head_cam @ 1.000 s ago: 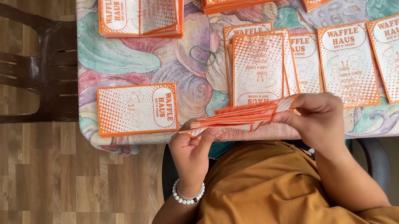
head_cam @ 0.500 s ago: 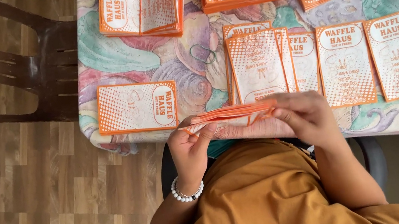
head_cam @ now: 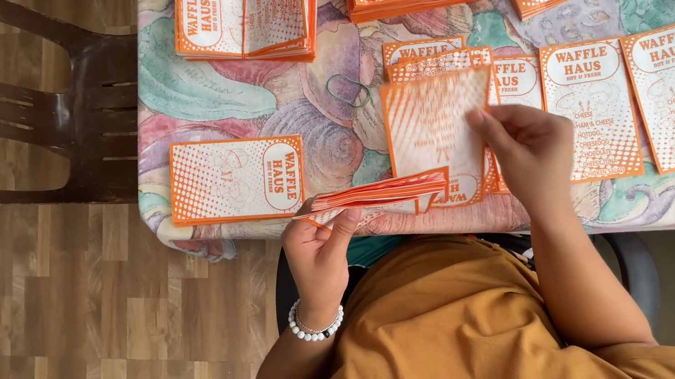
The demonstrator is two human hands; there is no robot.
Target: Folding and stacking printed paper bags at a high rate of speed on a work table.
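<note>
Two hands at the desk's near edge: left hand [head_cam: 317,248] pinches a thin stack of orange cards [head_cam: 380,196] overhanging the edge; right hand [head_cam: 530,151] holds one lifted card [head_cam: 435,130]. Risk: the loosely fanned stack could slip floorward or double-feed cards.

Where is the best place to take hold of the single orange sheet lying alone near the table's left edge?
Probably the orange sheet lifts easiest at its left short edge, approached from the table's left side: it lies flat, and that edge sits nearest the table's rim.
</note>
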